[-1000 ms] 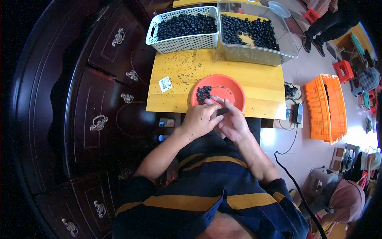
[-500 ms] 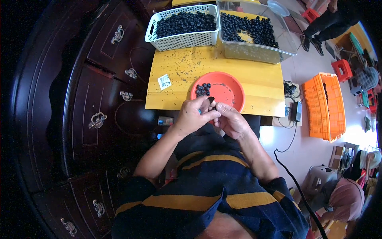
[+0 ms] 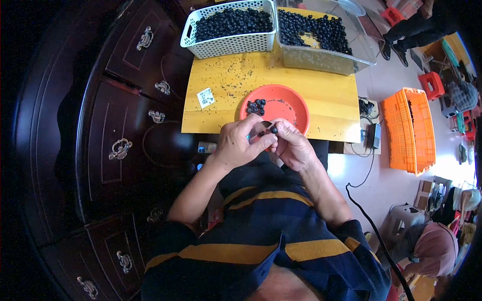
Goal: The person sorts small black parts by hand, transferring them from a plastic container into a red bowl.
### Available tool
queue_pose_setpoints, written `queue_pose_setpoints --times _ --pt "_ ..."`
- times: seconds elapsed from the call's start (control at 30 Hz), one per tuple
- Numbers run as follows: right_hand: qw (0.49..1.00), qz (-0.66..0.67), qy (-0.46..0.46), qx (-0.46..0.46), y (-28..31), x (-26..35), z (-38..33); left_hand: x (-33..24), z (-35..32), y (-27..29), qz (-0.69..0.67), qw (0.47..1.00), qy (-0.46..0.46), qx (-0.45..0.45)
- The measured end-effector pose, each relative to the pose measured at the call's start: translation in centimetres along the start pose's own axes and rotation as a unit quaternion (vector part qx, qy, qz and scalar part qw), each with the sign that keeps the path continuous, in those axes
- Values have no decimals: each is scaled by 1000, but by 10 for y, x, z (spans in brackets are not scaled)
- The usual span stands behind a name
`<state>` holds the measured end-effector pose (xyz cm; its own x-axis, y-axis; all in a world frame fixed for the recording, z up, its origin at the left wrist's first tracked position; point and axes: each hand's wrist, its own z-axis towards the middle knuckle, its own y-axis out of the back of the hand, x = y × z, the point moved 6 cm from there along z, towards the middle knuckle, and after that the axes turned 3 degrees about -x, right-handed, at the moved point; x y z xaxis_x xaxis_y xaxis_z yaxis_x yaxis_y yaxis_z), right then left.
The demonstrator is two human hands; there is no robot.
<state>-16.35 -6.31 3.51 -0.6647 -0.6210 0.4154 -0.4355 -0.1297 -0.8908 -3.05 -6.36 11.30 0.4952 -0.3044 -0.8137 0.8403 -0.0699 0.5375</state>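
Note:
Both my hands meet over the near edge of a red round basin (image 3: 301, 104). My left hand (image 3: 240, 143) is closed around what looks like a small knife (image 3: 266, 124); its dark blade and a turquoise bit show between the fingers. In my right hand (image 3: 296, 149), thumb and fingers pinch a small dark round bead-like piece (image 3: 273, 129) beside the blade. Another dark piece shows between the hands, partly hidden by fingers. Several similar dark beads (image 3: 256, 106) lie at the basin's left side, with dark scraps scattered on its bottom.
On the yellow table (image 3: 216, 75) stand a white perforated basket (image 3: 236, 45) and a clear plastic bin (image 3: 321, 61), both holding many dark beads. Scraps and a white printed card (image 3: 206, 98) lie nearby. An orange crate (image 3: 396, 135) stands right; dark drawers (image 3: 125, 115) line the left.
The table and its things sit slightly higher in the view. My hands have shifted slightly, and the dark bead at my right fingertips now shows more plainly beside the blade.

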Motion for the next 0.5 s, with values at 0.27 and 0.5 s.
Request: queue_pose_setpoints --times 0.27,0.5 --pt "999 -20 28 5 7 -3 1 -5 2 -6 135 984 -108 -48" --pt "999 -1 27 -19 16 -3 1 -6 4 -9 178 976 -126 -29"
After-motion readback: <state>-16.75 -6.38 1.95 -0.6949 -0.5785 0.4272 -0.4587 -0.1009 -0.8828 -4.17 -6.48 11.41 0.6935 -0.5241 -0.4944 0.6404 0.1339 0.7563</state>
